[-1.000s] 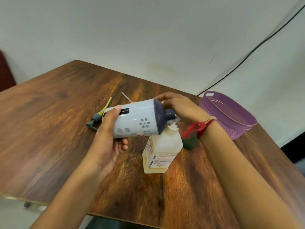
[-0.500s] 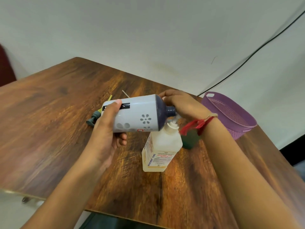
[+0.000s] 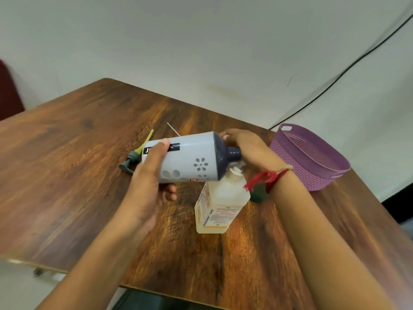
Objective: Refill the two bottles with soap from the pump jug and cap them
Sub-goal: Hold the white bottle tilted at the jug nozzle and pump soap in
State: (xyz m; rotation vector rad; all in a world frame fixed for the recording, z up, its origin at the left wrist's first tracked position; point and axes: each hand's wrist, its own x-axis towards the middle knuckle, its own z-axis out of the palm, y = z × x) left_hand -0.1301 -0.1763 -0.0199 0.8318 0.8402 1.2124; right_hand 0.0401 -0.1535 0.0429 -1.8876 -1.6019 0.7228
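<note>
Filling the bottle [image 3: 190, 157] at the jug [image 3: 221, 204], clasping it in the left grip [image 3: 147, 186], neck toward 3 o'clock; right grip [image 3: 250, 151] over the pump [image 3: 236, 173], clench unclear. Next, probably pressing steadily.

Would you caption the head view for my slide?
Left hand holds grey plastic bottle sideways above translucent pump jug.

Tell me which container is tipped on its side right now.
The grey flower-print bottle, held level in the left hand, neck toward the right hand. The pale pump jug stands upright on the table.
</note>
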